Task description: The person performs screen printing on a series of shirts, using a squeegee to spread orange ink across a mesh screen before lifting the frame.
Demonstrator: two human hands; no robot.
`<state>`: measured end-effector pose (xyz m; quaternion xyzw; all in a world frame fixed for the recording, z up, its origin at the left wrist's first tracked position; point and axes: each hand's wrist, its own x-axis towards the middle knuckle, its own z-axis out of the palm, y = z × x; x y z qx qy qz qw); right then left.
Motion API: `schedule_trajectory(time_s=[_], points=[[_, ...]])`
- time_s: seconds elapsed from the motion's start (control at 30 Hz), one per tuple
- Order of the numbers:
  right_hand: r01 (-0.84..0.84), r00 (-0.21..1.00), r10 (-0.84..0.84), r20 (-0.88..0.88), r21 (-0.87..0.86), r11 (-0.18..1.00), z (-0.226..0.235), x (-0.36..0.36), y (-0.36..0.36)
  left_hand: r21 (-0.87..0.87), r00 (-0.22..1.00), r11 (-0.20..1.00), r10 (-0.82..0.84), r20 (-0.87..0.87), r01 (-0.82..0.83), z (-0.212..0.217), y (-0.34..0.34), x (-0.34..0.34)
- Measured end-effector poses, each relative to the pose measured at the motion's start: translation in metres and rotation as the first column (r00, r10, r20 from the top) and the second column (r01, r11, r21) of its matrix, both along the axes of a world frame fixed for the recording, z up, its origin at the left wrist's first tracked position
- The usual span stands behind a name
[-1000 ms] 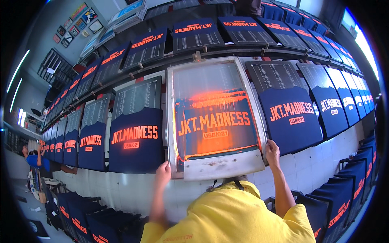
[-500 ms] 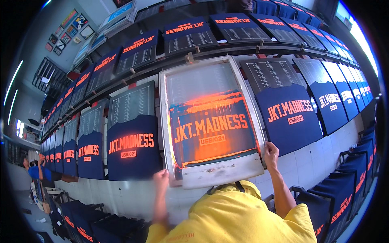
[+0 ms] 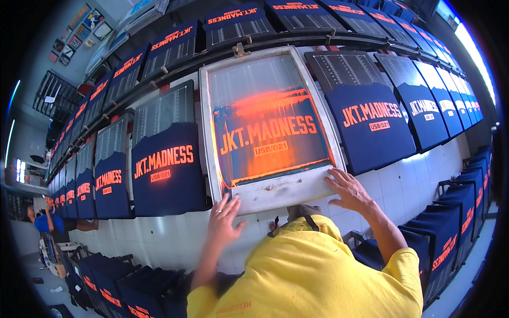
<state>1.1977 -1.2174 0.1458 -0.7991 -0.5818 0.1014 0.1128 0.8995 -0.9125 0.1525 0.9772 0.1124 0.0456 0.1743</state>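
A screen-printing frame [image 3: 275, 193] with a pale, worn border lies over a dark board in the middle of the row. Bright orange ink [image 3: 260, 103] is smeared across its mesh, and orange lettering shows below the smear. At the frame's near left corner is my left hand [image 3: 224, 218], fingers spread, with a ring on one finger; the fingertips are at the corner, and firm contact is hard to judge. My right hand [image 3: 351, 192] is open too, its fingertips resting on the near right corner. Neither hand grips anything.
Navy shirts with orange print lie on boards both sides, one left [image 3: 163, 185], one right [image 3: 371, 138]. A rail [image 3: 175, 69] runs behind the frame, with more shirts beyond. Shirts also hang over another row [image 3: 445, 228] at lower right. A person in blue [image 3: 45, 220] is far left.
Both hands have opened from closed fingers beside the frame's near corners. The right hand now lies flatter on its corner. My view has shifted, so the scene sits higher in the picture.
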Motion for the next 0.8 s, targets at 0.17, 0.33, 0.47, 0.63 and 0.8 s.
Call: schedule_trajectory(time_s=[0.17,0.33,0.47,0.63,0.8], points=[[-0.114,0.986,0.123,0.113,-0.079,0.990,0.018,0.017,0.026,0.091,0.990,0.994,-0.045,-0.135,0.058,-0.007,0.002,0.028],[0.030,0.988,-0.020,0.150,-0.065,0.997,0.016,0.047,0.055,0.011,0.967,0.995,0.102,-0.231,-0.103,0.014,0.032,0.083],[0.093,0.987,-0.100,0.129,0.065,0.994,0.020,0.052,0.064,0.022,0.983,0.988,0.152,-0.105,-0.151,0.020,0.043,0.094],[0.097,0.986,-0.109,0.126,0.097,0.991,0.016,0.023,0.038,0.028,0.986,0.992,0.128,-0.110,-0.126,0.016,0.026,0.074],[0.102,0.965,-0.137,0.223,0.162,0.981,-0.005,0.000,0.024,0.100,0.994,0.991,0.078,0.073,-0.085,-0.037,0.011,0.046]])
